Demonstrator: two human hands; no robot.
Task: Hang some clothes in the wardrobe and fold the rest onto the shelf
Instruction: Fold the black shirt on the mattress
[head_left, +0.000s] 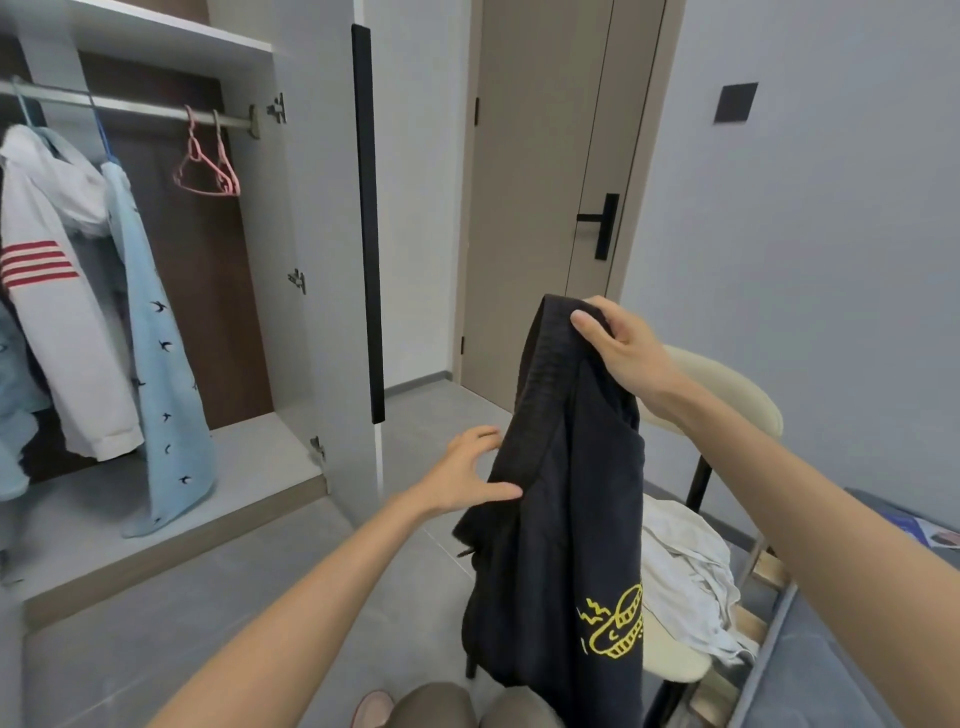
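The open wardrobe (249, 457) fills the left side, its door (322, 208) swung out toward the room's beige door (535, 208). In the middle foreground hangs the black garment (566, 519), a dark piece with a ribbed waistband and a yellow printed figure low on the fabric. It is held up in the air in front of the person, right of the wardrobe and clear of the floor. Behind it stands a cream chair (727, 389) with a crumpled pale garment (685, 571) lying on its seat. Inside the wardrobe a white jacket (57, 312) with red sleeve stripes hangs from the rail (145, 106), and just beside it hangs a light blue garment (161, 364) printed with small birds. Two empty pink hangers (208, 171) hang further right on the same rail. The right hand (618, 338) grips the top of the waistband, fingers curled over it. The left hand (467, 473) is spread, its thumb lying against the garment's left edge.
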